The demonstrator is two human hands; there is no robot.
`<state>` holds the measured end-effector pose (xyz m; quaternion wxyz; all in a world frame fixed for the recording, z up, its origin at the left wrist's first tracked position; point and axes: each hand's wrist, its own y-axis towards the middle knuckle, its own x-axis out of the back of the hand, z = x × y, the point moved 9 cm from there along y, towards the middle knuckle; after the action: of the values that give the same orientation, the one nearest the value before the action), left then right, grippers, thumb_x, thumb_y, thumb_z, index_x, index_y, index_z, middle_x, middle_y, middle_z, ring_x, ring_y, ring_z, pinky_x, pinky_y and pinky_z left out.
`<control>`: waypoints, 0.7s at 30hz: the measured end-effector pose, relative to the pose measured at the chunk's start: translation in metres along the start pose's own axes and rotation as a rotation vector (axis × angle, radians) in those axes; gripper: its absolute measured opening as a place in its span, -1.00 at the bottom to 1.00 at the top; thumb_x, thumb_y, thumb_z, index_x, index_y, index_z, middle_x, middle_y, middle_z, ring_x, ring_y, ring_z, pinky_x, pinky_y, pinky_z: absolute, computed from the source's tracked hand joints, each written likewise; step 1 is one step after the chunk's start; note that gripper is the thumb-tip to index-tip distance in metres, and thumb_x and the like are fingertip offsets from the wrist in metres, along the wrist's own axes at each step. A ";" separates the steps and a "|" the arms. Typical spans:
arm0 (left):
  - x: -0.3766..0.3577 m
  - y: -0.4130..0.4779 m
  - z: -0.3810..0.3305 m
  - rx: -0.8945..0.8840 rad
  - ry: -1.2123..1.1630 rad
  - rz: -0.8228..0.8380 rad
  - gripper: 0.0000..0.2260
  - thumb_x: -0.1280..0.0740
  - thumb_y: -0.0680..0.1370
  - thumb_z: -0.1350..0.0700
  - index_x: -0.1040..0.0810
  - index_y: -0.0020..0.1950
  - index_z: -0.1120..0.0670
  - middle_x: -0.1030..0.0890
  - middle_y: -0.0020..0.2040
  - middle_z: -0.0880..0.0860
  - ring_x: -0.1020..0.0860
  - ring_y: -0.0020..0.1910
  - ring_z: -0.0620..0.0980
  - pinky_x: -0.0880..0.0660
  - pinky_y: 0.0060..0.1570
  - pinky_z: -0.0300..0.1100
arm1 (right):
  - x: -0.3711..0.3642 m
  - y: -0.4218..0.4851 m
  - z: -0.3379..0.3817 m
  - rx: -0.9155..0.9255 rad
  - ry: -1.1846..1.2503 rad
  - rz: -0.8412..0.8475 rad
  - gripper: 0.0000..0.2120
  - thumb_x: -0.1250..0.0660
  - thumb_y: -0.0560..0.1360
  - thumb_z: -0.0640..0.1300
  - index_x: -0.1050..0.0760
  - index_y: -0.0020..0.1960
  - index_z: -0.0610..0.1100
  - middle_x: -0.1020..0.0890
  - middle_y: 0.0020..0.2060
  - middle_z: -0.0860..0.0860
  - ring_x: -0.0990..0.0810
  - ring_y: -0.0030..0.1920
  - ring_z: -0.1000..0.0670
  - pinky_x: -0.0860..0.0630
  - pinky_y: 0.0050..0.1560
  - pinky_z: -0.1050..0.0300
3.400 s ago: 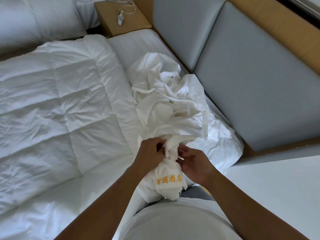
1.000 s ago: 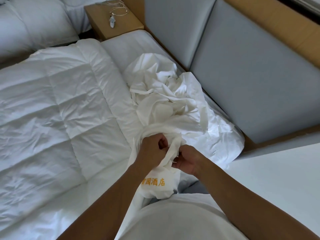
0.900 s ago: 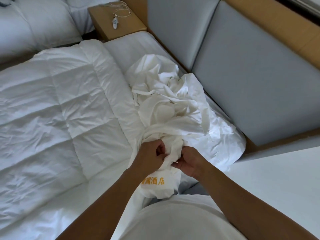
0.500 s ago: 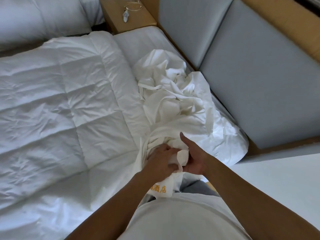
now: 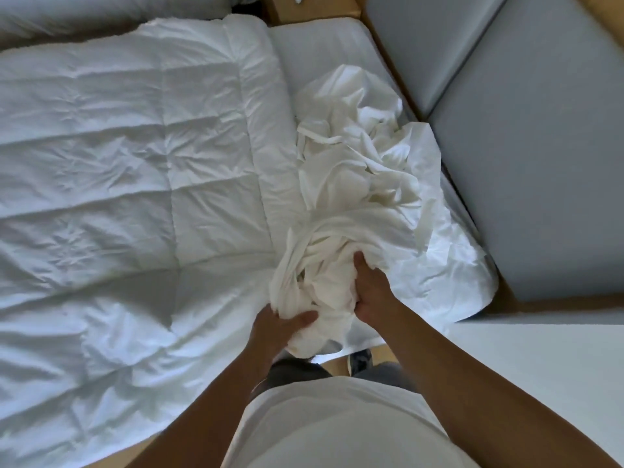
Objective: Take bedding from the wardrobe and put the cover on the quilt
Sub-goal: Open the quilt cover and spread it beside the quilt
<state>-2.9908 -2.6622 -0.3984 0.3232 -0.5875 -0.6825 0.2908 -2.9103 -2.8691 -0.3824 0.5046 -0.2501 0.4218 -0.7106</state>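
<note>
1. While both hands work at its near end, the cover [image 5: 364, 170] lies in a crumpled heap on the bed. It touches the edge of the quilt [image 5: 135, 163] and lies between quilt and headboard [image 5: 540, 146].
2. Left hand [image 5: 280, 329]: fingers curled under a bunch of the cover, thumb pressed on top, so it has a full grip on the cloth.
3. Right hand [image 5: 371, 292]: closed on the same bunch from the other side, with the thumb raised along the folds and the fingertips hidden in cloth.
4. Handling, as judged: the cover looks thin, soft and light, with no stiffness. It should sag and twist wherever unsupported, and slide readily over the quilt's smooth shell. It does not look fragile.
5. Where to hold, as judged: a corner or the rim of the opening gives control, whereas a fistful from the middle only drags the heap (which part the hands have now cannot be told from the folds).
6. Quilt: puffy, stitched in squares and spread over most of the bed. It is bulkier than the cover and probably best taken by its corners.
7. Surface: the mattress [image 5: 324, 45] is covered in a white sheet and is bare near the head end. It looks soft, so it should yield under pressure.
8. Room: the grey padded headboard sits in a wood frame, with a nightstand [image 5: 310, 8] at the upper edge of the view.
</note>
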 end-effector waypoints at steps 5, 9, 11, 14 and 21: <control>-0.015 -0.017 -0.020 -0.197 -0.404 0.094 -0.39 -0.64 0.27 -0.03 -0.59 0.28 0.03 -0.68 0.16 0.16 -0.64 0.09 0.24 -0.53 -0.13 0.02 | 0.002 -0.008 0.007 -0.026 -0.052 0.129 -0.38 -0.50 0.44 0.19 -0.47 0.39 -0.09 -0.63 0.23 -0.09 -0.63 0.18 -0.16 -0.55 0.27 -0.22; -0.020 -0.024 -0.033 -0.187 -0.581 0.100 -0.30 -0.71 0.20 -0.07 -0.64 0.27 0.15 -0.67 0.19 0.23 -0.65 0.17 0.21 -0.61 0.04 0.01 | -0.005 -0.018 0.022 -0.003 -0.127 0.265 -0.41 -0.51 0.47 0.09 -0.47 0.41 -0.10 -0.63 0.26 -0.10 -0.62 0.23 -0.16 -0.52 0.31 -0.19; -0.003 -0.023 -0.032 -0.154 -0.557 0.018 -0.27 -0.70 0.15 -0.17 -0.67 0.22 0.14 -0.68 0.17 0.20 -0.66 0.16 0.18 -0.61 0.12 0.04 | 0.000 -0.021 0.027 0.004 -0.145 0.294 -0.49 -0.48 0.52 0.05 -0.49 0.39 -0.13 -0.63 0.26 -0.12 -0.62 0.23 -0.16 -0.53 0.30 -0.19; 0.055 -0.022 -0.016 -0.147 -0.462 -0.252 -0.38 -0.67 0.23 -0.17 -0.68 0.17 0.14 -0.73 0.05 0.10 -0.69 0.10 0.13 -0.60 0.09 -0.02 | 0.021 -0.019 0.037 0.033 -0.163 0.270 -0.61 -0.49 0.51 0.01 -0.57 0.27 -0.14 -0.71 0.13 -0.11 -0.69 0.11 -0.13 -0.61 0.16 -0.16; 0.201 -0.062 0.050 -0.126 -0.085 -0.757 -0.47 -0.56 0.23 -0.33 -0.63 -0.09 0.07 -0.65 -0.33 -0.06 -0.58 -0.39 -0.08 -0.43 -0.38 -0.21 | 0.080 -0.007 0.055 0.113 -0.264 0.137 -0.62 -0.44 0.54 0.00 -0.54 0.26 -0.20 -0.64 0.23 -0.16 -0.65 0.10 -0.16 -0.59 0.15 -0.11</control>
<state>-3.0885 -2.4728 -0.3616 0.3421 -0.3002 -0.8805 0.1325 -2.9000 -2.9616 -0.3533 0.6161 -0.2830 0.3271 -0.6582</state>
